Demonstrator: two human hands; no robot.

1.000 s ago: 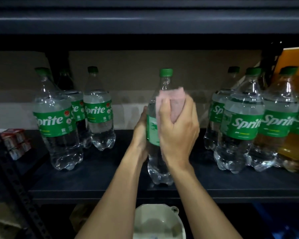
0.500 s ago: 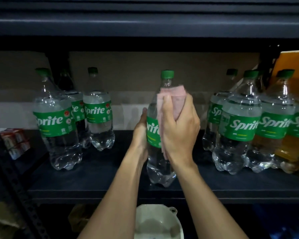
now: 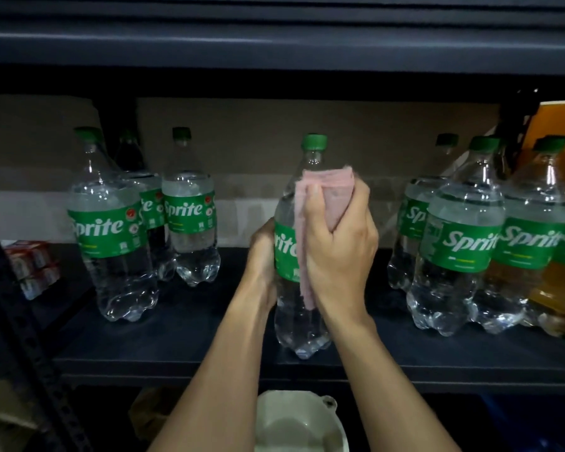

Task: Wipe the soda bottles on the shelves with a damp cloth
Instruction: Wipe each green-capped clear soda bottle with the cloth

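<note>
Nearest, below the shelf edge, sits a white basin (image 3: 294, 422). Above it both forearms reach up to one Sprite bottle (image 3: 296, 321), which stands at the front of the dark shelf (image 3: 177, 337), between the two hands. Its long axis runs nearly vertical, green cap (image 3: 313, 145) on top. Whether its base bears fully on the shelf I cannot tell.

The left hand (image 3: 263, 252) curls round the label from the left side, steadying it. The right hand (image 3: 340, 243) grips a folded pink cloth (image 3: 327, 190), pressing it to the bottle's right shoulder and label, with one edge hanging down the front. The right hand is the working one. The next stroke likely runs along that upright axis, towards the unwiped neck or base.

Farther back stand the left bottles (image 3: 111, 230) and the right bottles (image 3: 460, 243), well apart from the held one, with small red packs (image 3: 33, 265) at far left.
</note>
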